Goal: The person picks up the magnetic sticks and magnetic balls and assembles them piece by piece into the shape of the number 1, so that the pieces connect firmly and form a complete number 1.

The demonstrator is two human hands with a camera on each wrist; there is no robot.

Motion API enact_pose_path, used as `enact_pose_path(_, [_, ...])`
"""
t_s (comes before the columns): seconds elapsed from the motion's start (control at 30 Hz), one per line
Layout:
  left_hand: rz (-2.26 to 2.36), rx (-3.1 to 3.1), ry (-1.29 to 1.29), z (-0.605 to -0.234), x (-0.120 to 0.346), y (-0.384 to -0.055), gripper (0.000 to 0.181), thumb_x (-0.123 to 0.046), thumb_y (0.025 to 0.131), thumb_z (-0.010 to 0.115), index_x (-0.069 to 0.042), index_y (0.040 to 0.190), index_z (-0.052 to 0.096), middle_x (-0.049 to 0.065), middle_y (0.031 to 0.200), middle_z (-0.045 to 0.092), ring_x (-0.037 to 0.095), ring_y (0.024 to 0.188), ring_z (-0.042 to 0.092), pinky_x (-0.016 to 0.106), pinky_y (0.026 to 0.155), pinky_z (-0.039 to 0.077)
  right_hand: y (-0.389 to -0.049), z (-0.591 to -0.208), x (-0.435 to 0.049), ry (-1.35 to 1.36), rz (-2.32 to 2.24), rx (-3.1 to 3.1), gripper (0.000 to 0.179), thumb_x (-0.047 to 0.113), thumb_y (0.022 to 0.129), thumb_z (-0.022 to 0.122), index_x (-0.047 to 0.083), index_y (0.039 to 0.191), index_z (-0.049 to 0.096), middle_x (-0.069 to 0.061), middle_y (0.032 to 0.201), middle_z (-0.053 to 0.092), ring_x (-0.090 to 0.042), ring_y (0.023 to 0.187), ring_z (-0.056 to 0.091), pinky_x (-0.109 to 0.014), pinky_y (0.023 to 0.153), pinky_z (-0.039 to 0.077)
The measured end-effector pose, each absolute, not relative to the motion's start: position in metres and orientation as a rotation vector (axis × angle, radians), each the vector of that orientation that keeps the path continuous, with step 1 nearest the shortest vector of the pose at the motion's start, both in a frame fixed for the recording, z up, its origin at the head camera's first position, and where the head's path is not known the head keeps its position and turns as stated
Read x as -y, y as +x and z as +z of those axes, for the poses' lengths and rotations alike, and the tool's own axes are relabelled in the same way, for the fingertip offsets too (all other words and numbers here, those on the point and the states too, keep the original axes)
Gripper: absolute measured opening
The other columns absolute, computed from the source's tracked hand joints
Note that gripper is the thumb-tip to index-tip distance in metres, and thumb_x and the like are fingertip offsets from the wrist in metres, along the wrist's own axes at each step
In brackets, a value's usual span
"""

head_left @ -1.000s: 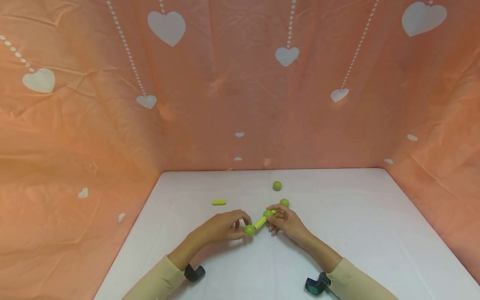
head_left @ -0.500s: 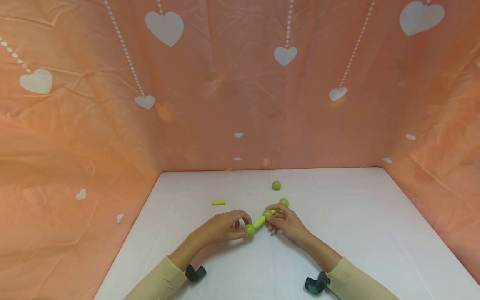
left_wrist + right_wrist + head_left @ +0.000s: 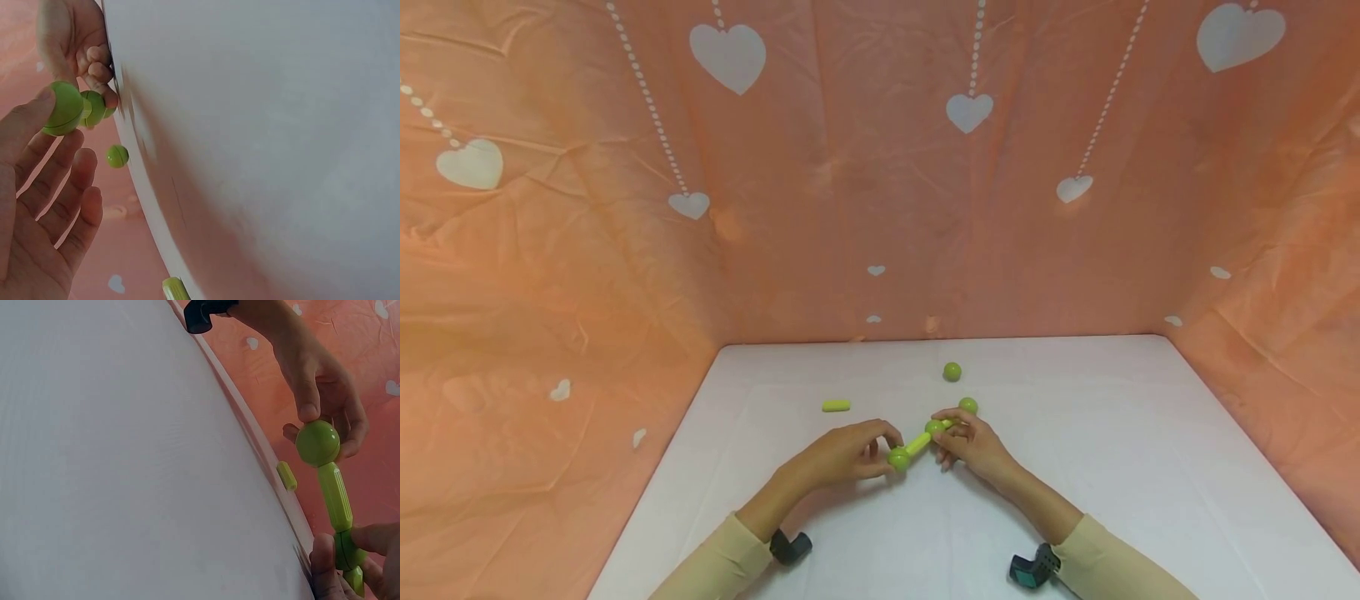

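Observation:
My left hand (image 3: 850, 452) pinches a green ball (image 3: 898, 458) between thumb and fingers at the near end of a joined chain. From that ball a ribbed yellow-green rod (image 3: 335, 497) runs to a middle green ball (image 3: 349, 551), which my right hand (image 3: 973, 446) grips with thumb and fingertips. Past it a second rod (image 3: 354, 581), partly hidden by the right fingers, leads toward a far green ball (image 3: 968, 405). In the left wrist view the left hand's other fingers (image 3: 81, 234) spread below the near ball.
A loose green ball (image 3: 952, 372) lies toward the back of the white table (image 3: 1120, 433). Left of it rests a loose yellow-green rod (image 3: 836, 406). An orange cloth (image 3: 820, 233) with white hearts encloses the back and sides.
The near ball and rod appear to sit slightly closer together than a second ago. Both hands keep nearly the same place and hold; the view shifts slightly.

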State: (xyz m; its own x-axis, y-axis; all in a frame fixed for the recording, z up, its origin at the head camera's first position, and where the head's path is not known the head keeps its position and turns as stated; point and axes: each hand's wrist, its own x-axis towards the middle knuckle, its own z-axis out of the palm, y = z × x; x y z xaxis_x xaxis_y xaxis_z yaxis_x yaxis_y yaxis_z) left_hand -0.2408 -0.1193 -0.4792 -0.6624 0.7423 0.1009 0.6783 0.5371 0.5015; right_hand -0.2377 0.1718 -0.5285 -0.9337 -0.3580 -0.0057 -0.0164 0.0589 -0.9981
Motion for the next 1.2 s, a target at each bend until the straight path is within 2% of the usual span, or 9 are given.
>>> enact_pose_path(0.33, [0.812,-2.657,1.155,-0.474,0.126,-0.241,0.032,-0.029,0.101,0.079,-0.022,0.13,0.066,-0.009,0.122,0.071,0.006,0.097,0.062,0.025,0.08,0.054,-0.239,-0.531,-0.173,-0.396,-1.963,-2.079,0.045,0.009,0.105,0.069,-0.007,0.144,0.051,-0.014,0.089,0.072,-0.018,0.074,0.07,-0.03,0.07,0.062])
enact_pose_path(0.5, [0.847,-2.676,1.13,-0.471,0.133,-0.246,0.03,-0.023,0.101,0.078,-0.019,0.129,0.067,-0.003,0.121,0.072,0.006,0.094,0.062,0.026,0.078,0.054,-0.239,-0.531,-0.172,-0.362,-1.96,-2.078,0.045,0.008,0.105,0.069,-0.006,0.144,0.052,-0.011,0.088,0.072,-0.018,0.076,0.07,-0.03,0.07,0.062])
enact_pose_path(0.8, [0.875,-2.751,1.116,-0.464,0.151,-0.254,0.03,-0.02,0.101,0.078,-0.015,0.129,0.068,0.001,0.119,0.072,0.008,0.092,0.062,0.026,0.076,0.053,-0.238,-0.528,-0.172,-0.373,-1.986,-2.056,0.046,0.007,0.105,0.069,-0.009,0.144,0.05,-0.017,0.091,0.072,-0.016,0.076,0.07,-0.029,0.07,0.062])
enact_pose_path(1.2, [0.749,-2.854,0.986,-0.453,0.172,-0.269,0.028,-0.022,0.102,0.077,-0.017,0.128,0.068,0.002,0.12,0.073,0.012,0.095,0.064,0.031,0.08,0.054,-0.235,-0.526,-0.171,-0.375,-1.968,-2.088,0.046,0.007,0.105,0.069,-0.009,0.144,0.05,-0.017,0.09,0.072,-0.016,0.075,0.069,-0.029,0.069,0.061])
